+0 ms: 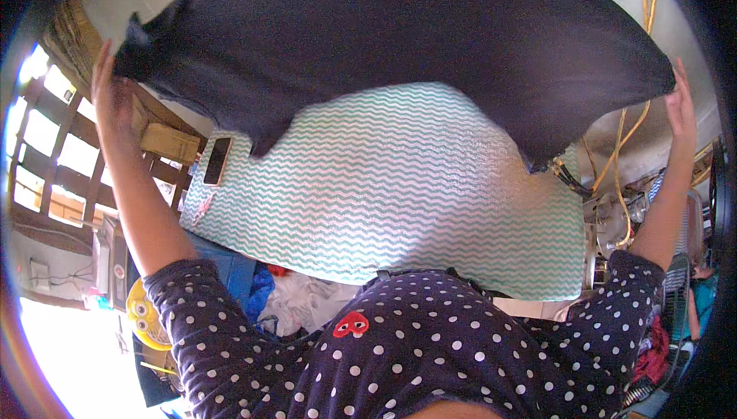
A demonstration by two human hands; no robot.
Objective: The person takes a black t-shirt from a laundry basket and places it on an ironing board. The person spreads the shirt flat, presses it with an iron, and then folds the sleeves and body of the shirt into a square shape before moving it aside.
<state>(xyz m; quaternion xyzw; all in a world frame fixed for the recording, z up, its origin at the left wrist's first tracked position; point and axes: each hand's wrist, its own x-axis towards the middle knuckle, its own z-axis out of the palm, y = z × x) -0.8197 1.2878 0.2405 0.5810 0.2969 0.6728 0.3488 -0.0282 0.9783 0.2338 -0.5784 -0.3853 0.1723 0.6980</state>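
A large dark cloth [403, 33] is stretched wide between my two hands, raised over the far part of a padded surface covered with a green-and-white zigzag cloth [391, 188]. At the upper left, my left hand [112, 88] grips the bunched left end of the dark cloth; it is slightly blurred. My right hand [679, 99] is at the cloth's right end, its fingers against the edge. The lower edge of the dark cloth hangs in an arch, with a corner drooping on each side. What the cloth covers behind it is hidden.
A smartphone [217, 161] lies at the surface's left edge. Yellowish cords [622, 148] hang at the right, near a dark cord end [570, 180]. A yellow fan [147, 315] and a blue container [227, 266] stand lower left, beside white plastic bags [308, 301]. Wooden lattice [69, 113] lines the left.
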